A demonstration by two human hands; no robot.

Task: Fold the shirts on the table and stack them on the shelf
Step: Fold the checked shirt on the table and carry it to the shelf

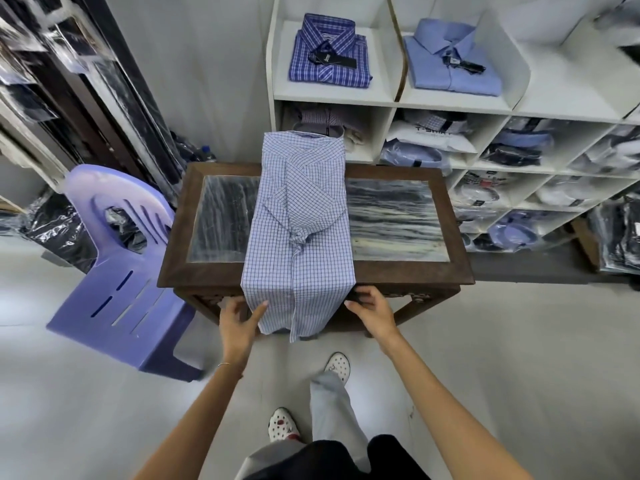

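Head view: single camera, looking down on bench and shelf.
Bench: dark wood frame with a marbled inset top; stands in front of the shelf.
Shirt: light blue check, lies lengthwise down the middle of the bench, sides and sleeves folded inward into a long strip. Collar end overhangs the far edge; tail end hangs over the near edge.
Left hand: at the left edge of the hanging tail; thumb lies against the cloth, fingers run behind it. Grip not fully visible; cannot tell whether the cloth is pinched.
Right hand: at the right edge of the tail, just below the bench rim; fingers curled toward the cloth edge, contact unclear. Grip state cannot be told.
Shelf: white, divided into compartments. Top row holds a folded dark check shirt at left and a folded plain blue shirt in the next bay. Lower bays hold bagged shirts.
Chair: purple plastic, left of the bench, just beside it.
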